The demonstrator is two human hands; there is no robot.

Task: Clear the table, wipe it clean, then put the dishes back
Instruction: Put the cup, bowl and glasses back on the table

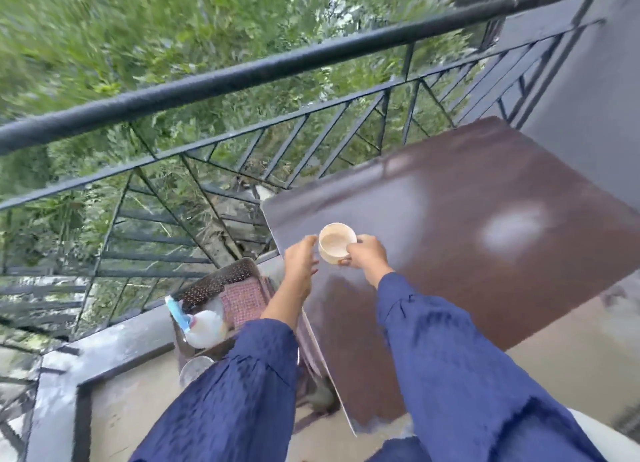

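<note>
A head-worn camera looks down at a person's two arms in loose blue sleeves (467,375) reaching over a dark brown worktop (485,219) on a balcony. The right hand (367,255) grips a small cream cup (336,243) from its 3 o'clock side, fingers curled around the wall near the base, holding it at the worktop's 9 o'clock edge; whether the cup touches the surface cannot be told. The cup stands upright and shows a pale inside. The left hand (300,261) is just beside the cup at its 9 o'clock, fingers loosely spread and extended, the fingertips near the rim but gripping nothing. Towards 7 o'clock from the cup, below the worktop's edge, sits a brown perforated basket (221,280) holding a pinkish checked cloth (244,300), a white rounded container (207,328) and a blue-and-white item (178,314). A clear glass rim (195,368) shows just beside the basket. A dark metal railing (242,70) crosses at 12 o'clock, with blurred green foliage (138,29) beyond.
</note>
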